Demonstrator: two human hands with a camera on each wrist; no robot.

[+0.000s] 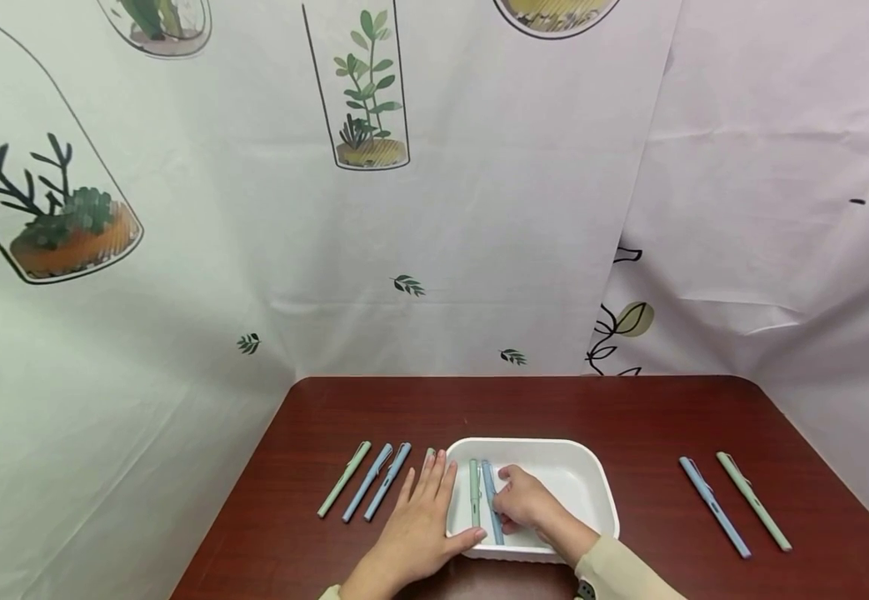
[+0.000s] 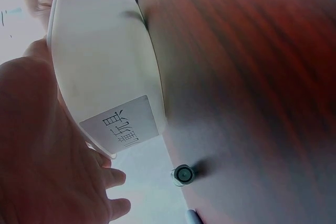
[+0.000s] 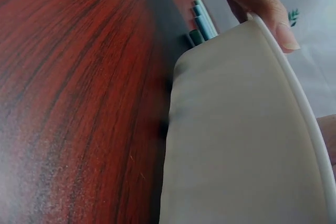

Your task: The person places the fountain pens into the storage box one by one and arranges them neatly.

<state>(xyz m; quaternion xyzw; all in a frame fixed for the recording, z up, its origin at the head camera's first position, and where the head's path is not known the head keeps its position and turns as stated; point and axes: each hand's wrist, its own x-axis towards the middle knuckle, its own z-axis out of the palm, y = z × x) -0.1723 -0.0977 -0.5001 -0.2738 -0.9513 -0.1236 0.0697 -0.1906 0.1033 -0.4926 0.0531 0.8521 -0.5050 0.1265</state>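
Note:
A white tray [image 1: 591,479] holds a light green pen [image 1: 475,492] and a light blue pen [image 1: 489,477], side by side at its left. My right hand [image 1: 530,502] reaches into the tray with curled fingers and holds the blue pen near its middle. On the tray's left rim rests my left hand [image 1: 421,521], its fingers straight and its thumb over the near left corner. Partly hidden behind those fingers is another green pen [image 1: 430,452]. In the left wrist view, that hand [image 2: 47,145] lies along the tray's labelled wall [image 2: 105,51].
Left of the tray lie a green pen [image 1: 343,480] and two blue pens [image 1: 367,483], [image 1: 387,482], all slanted. A blue pen [image 1: 715,508] and a green pen [image 1: 754,502] lie at the right on the dark red wooden table [image 1: 651,417]. A printed white cloth [image 1: 479,233] hangs behind.

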